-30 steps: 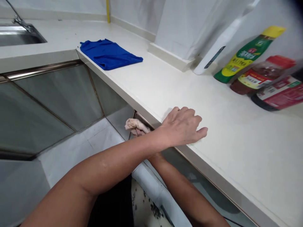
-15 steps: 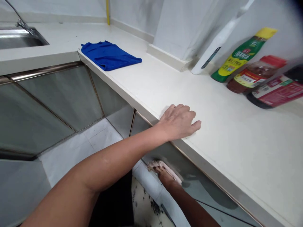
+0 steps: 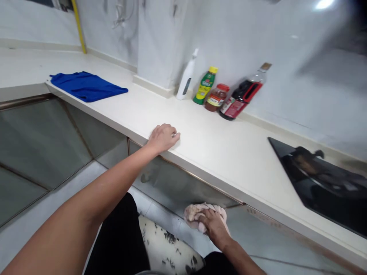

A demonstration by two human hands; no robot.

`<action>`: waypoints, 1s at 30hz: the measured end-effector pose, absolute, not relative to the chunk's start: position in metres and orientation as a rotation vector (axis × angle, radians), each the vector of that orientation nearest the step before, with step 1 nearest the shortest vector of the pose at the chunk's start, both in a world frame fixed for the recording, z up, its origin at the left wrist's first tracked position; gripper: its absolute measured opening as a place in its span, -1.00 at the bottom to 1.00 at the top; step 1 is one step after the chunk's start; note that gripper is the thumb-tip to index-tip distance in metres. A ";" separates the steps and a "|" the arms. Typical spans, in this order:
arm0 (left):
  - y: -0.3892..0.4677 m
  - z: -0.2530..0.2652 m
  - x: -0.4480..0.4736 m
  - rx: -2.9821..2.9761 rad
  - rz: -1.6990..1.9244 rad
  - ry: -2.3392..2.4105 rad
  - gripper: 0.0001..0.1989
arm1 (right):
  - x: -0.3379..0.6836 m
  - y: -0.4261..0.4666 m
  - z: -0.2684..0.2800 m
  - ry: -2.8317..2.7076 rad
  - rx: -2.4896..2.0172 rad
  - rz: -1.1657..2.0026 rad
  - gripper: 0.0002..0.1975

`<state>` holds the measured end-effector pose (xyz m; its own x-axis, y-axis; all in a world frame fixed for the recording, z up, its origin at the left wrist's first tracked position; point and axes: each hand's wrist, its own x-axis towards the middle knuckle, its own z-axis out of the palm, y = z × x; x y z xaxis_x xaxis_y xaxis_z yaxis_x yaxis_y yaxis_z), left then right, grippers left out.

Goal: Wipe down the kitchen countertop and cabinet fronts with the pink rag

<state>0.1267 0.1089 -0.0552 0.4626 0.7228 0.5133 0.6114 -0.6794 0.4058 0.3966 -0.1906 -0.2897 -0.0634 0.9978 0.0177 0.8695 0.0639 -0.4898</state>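
My left hand rests on the front edge of the white countertop, palm down and holding nothing I can make out. Its fingers are slightly bent, and a small bright spot shows by the thumb. Below the counter, my right hand grips a bunched pale pink cloth with a brownish patch. The cloth is against or just in front of the grey-green cabinet front; contact is hard to tell. Farther left, a folded blue cloth lies flat on the counter, apart from both hands.
Along the wall stand a white bottle, a green bottle with yellow cap, a red-lidded jar and a large dark bottle. A black cooktop with a blurred pan-like object lies right. A yellow pipe runs up the corner.
The view has swung right, bringing the cooktop in and the sink out. My right hand has moved the pink cloth rightward along the cabinet fronts. My left hand stays on the counter edge.
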 end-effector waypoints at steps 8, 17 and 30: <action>0.033 -0.061 0.127 2.539 1.290 0.904 -0.80 | 0.373 -0.234 -0.220 -0.854 -1.573 0.750 -0.74; -0.113 -0.178 0.179 1.150 0.509 0.577 -0.40 | 0.330 -0.235 -0.162 -0.686 -0.985 1.069 -0.72; -0.088 -0.119 0.168 1.684 0.753 0.589 -0.70 | 0.340 -0.213 -0.151 -0.914 -1.299 0.864 -0.57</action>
